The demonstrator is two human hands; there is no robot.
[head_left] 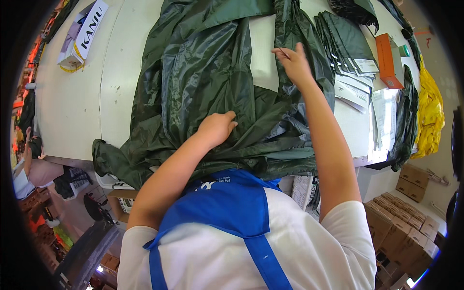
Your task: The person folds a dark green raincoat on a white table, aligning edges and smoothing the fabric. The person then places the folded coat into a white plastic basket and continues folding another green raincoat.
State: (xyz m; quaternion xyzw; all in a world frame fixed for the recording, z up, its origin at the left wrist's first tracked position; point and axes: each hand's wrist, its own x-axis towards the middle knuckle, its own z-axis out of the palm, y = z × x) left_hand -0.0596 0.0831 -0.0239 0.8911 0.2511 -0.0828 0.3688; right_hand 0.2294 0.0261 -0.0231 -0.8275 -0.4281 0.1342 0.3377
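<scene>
a shiny dark green garment (203, 77) lay rumpled across a white table (118, 67), its near folds reaching the table's front edge. the left hand (217, 128) rested on the middle of the garment, fingers bent against the cloth; whether they pinched a fold could not be told. the right hand (295, 65) was over the garment's right part, beside a pale patch between the folds, partly curled, its thumb raised; something thin and dark showed at the fingers, too small to tell whether it was gripped.

well to the left of the garment stood a narrow white box (91, 34), open, holding a purple, cloth-like thing (72, 36), with a yellow strip (73, 70) along its near end. just right of the garment lay overlapping flat green packets (344, 41) with white labels; their contents were hidden. farther right of the garment was an orange box (388, 60), its inside out of sight. below the garment's near left corner, an open cardboard box (116, 194) held something pale, hard to make out. far to the right and lower than the garment, brown cartons (398, 232) were stacked.
</scene>
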